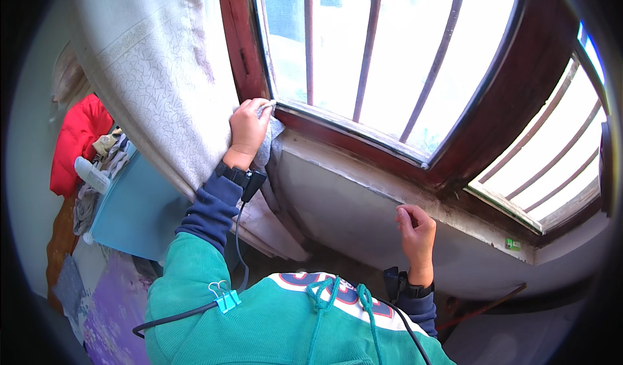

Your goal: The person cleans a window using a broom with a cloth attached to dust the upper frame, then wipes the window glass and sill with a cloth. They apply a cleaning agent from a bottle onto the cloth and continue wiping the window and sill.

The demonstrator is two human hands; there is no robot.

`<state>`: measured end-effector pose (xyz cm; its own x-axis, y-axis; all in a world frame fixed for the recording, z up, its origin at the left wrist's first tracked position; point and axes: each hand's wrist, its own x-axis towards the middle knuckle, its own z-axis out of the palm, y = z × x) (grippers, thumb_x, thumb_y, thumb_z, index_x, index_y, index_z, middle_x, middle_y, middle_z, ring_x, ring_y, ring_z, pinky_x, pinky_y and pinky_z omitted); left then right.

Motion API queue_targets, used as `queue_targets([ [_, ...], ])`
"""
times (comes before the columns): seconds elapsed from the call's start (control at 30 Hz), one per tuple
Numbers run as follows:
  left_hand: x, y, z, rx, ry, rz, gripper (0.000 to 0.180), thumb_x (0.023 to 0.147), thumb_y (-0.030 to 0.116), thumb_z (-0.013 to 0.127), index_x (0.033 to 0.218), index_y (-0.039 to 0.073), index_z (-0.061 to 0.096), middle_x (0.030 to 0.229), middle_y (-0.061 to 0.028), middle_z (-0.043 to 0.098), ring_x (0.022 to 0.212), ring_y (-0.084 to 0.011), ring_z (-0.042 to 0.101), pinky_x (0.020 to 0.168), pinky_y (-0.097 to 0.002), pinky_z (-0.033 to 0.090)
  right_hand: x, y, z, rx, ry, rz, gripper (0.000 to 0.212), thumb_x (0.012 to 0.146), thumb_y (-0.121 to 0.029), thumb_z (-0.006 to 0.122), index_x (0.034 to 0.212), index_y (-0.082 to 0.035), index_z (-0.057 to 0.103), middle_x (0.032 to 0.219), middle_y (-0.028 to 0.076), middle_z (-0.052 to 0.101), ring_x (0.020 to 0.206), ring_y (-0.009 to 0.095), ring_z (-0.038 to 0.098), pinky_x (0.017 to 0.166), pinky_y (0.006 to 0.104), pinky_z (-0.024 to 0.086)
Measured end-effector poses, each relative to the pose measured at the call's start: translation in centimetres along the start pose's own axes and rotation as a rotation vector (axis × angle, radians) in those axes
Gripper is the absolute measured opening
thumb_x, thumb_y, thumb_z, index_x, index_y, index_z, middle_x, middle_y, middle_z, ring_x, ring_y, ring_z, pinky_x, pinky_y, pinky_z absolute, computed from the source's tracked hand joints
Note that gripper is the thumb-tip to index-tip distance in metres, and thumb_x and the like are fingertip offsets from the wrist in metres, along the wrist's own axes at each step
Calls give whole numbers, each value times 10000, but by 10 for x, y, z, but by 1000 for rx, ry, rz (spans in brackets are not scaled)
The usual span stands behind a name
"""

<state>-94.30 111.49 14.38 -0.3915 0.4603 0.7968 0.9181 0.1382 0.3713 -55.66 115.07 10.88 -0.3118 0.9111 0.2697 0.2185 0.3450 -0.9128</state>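
Observation:
My left hand (248,130) is closed on a light grey cloth (267,146), pressing a corner of it against the lower left corner of the window pane. The rest of the cloth hangs down below the fingers, beside the curtain. Dark red wood makes up the window frame (350,143) around the glass. My right hand (417,234) is held in front of the wall under the sill, fingers curled in, with nothing visible in it.
A white patterned curtain (152,73) hangs left of the window. Vertical bars (368,47) stand outside the glass. A second barred window opening (551,144) lies to the right. Under the frame runs a worn sill (363,178). A light blue cabinet (133,206) with clothes on top stands at left.

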Motion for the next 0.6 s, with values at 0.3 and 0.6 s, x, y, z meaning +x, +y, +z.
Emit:
queue_targets([
  [0.3,5,25,20,222,-201,193,80,801,71,574,804,4,617,751,-168,563,720,-363,582,663,-431,477,10,6,12,-4,-36,-12,92,865,-66,610,871,18,645,645,43,580,574,88,524,541,227,414],
  [0.6,-37,135,48,-144,-236,269,68,781,43,591,800,-17,618,765,-172,583,731,-342,586,684,-390,488,17,0,24,24,-87,-68,92,867,-71,610,871,17,639,659,47,584,585,92,530,547,232,420],
])
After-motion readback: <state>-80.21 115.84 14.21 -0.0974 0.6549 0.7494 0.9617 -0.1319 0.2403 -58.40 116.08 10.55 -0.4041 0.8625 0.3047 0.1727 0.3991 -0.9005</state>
